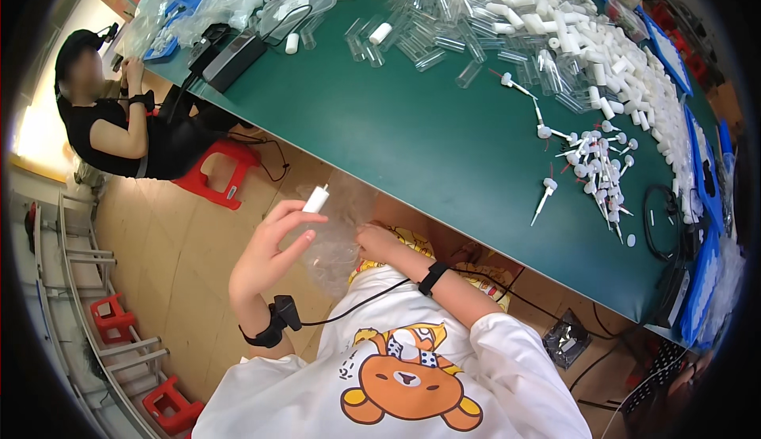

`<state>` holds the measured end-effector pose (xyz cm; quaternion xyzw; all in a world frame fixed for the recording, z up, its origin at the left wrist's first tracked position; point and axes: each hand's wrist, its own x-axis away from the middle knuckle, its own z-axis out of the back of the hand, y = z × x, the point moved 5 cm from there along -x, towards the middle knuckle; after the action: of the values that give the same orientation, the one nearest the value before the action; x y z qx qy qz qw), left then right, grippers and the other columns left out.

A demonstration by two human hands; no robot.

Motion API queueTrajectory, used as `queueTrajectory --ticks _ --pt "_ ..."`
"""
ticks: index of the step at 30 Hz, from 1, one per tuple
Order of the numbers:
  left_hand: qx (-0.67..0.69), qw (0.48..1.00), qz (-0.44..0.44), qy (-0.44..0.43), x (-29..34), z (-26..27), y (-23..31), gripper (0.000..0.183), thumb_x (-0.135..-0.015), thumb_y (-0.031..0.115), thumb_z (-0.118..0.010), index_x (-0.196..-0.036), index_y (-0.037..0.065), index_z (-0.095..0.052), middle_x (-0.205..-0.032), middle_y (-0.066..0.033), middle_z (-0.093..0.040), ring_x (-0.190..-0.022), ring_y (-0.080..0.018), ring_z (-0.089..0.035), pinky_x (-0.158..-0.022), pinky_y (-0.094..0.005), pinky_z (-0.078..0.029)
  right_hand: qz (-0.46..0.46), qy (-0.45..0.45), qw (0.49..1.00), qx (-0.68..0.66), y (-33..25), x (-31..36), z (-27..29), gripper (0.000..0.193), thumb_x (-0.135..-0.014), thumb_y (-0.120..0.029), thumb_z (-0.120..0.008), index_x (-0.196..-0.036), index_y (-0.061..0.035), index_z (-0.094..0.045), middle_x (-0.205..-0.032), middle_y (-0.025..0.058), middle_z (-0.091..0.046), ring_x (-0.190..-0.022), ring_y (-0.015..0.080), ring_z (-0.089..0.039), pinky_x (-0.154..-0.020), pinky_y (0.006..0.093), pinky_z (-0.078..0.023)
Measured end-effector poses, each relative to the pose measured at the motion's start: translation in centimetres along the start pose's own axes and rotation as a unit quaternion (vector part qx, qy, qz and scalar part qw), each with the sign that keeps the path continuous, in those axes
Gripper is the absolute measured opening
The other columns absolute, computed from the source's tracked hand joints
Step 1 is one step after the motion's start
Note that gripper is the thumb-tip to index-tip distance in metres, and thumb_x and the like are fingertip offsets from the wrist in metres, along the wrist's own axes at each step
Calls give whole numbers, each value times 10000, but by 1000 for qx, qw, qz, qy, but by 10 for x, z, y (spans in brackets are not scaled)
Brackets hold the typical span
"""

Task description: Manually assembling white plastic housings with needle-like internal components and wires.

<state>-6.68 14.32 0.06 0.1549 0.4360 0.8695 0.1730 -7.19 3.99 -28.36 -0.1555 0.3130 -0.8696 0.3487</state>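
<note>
My left hand (265, 253) is raised below the table's near edge, pinching a small white capped tube (315, 199) between thumb and fingertips. My right hand (379, 242) grips the rim of a clear plastic bag (337, 237) that hangs in front of my lap. A black wrist strap with a cable sits on each forearm. On the green table (412, 138) lie white pump nozzles with thin stems (594, 166), a heap of white caps (618, 66) and many clear tubes (444, 27).
Another person in black (119, 126) sits at the table's left end on a red stool (222, 171). Plastic bags and a black box (234, 59) lie at the far left of the table. Blue trays (705, 169) line its right edge. Metal racks and red stools (111, 316) stand on the floor at left.
</note>
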Motion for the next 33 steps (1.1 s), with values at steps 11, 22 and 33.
queueTrajectory --ticks 11,22,33 --pt "-88 976 129 -152 -19 -51 -109 356 -908 239 -498 -1223 77 -527 -1130 -142 -583 -1036 -260 -551 -892 -331 -432 0 12 1000 -16 -1 1 4 155 -680 -132 -601 -748 -3 -656 -904 172 -585 -928 324 -554 -853 395 -435" --pt "-23 978 105 -180 -15 -57 -86 421 -908 319 -500 -1258 85 -496 -1168 -168 -566 -1068 -289 -547 -877 -358 -444 -66 -49 994 -66 -14 16 43 320 -742 -206 -641 -983 2 -612 -981 178 -585 -975 320 -557 -866 406 -433" --pt "-57 966 159 -197 0 -87 -94 483 -911 366 -476 -1274 48 -472 -1111 -176 -610 -989 -294 -600 -811 -352 -480 194 -44 956 216 -291 140 299 339 -679 -224 -617 -864 19 -468 -753 79 -490 -635 207 -503 -599 309 -429"
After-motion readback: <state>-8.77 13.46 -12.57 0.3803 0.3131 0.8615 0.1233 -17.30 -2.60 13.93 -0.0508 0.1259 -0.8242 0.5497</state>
